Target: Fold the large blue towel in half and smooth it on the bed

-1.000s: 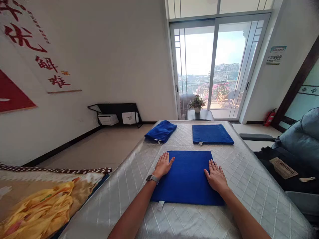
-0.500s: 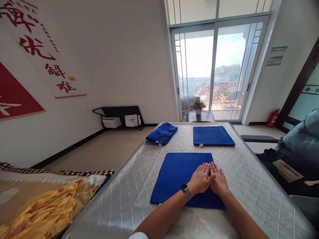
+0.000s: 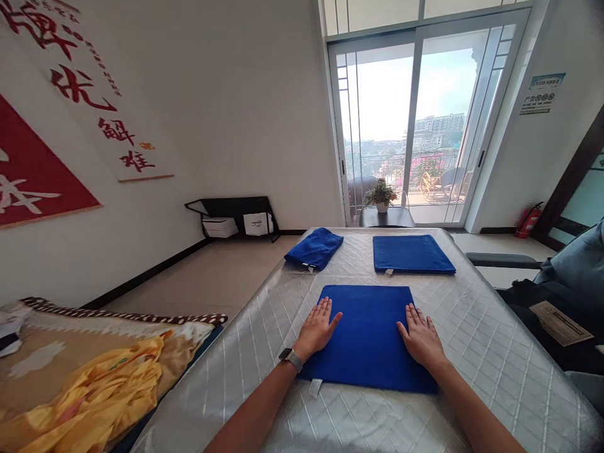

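The left hand (image 3: 317, 329) and right hand (image 3: 423, 335) rest flat, fingers straight and gripping nothing, along opposite sides of the blue cloth (image 3: 365, 340) lying between them, which looks light, soft and floppy to me, best lifted by those two edges.

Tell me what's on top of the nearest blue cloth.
The left hand and right hand rest on the blue cloth, along its side edges. The parts beneath them are covered and cannot be seen.
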A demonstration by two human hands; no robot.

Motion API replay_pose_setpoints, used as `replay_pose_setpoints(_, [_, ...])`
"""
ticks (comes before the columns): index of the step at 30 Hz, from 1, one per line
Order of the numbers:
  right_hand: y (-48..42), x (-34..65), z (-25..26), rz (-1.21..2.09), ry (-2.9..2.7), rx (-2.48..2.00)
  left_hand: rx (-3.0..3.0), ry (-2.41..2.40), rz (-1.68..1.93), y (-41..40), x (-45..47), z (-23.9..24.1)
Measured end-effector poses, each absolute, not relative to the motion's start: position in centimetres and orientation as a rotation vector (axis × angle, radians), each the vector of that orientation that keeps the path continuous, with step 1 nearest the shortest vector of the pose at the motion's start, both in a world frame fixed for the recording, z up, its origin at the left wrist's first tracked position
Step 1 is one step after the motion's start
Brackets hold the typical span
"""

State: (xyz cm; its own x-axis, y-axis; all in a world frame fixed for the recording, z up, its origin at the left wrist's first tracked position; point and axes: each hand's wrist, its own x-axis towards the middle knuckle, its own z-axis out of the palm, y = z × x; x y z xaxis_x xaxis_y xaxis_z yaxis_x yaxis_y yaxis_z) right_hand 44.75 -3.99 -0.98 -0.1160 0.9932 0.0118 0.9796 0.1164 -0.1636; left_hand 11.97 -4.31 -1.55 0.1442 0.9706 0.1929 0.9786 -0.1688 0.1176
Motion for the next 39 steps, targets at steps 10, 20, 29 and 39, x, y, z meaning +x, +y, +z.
replay_pose_setpoints(10, [-4.1, 44.5, -0.8, 0.131, -2.26, -2.051, -2.317, -2.024, -0.471, -4.2, 10.7, -2.5])
replay_pose_setpoints(20, [-4.6, 44.0, 0.2, 0.118, -2.284, -2.099, -2.315, -2.023, -0.495, -4.6, 10.9, -2.0])
replay_pose_setpoints(29, [-8.0, 44.6, -0.6, -0.002, -2.318, -2.048, -2.312, -2.079, -0.461, -4.6, 11.1, -1.7])
replay_pose_setpoints(39, [-8.7, 44.4, -0.2, 0.156, -2.264, -2.043, -2.241, -2.031, -0.429, -4.6, 11.5, -1.4])
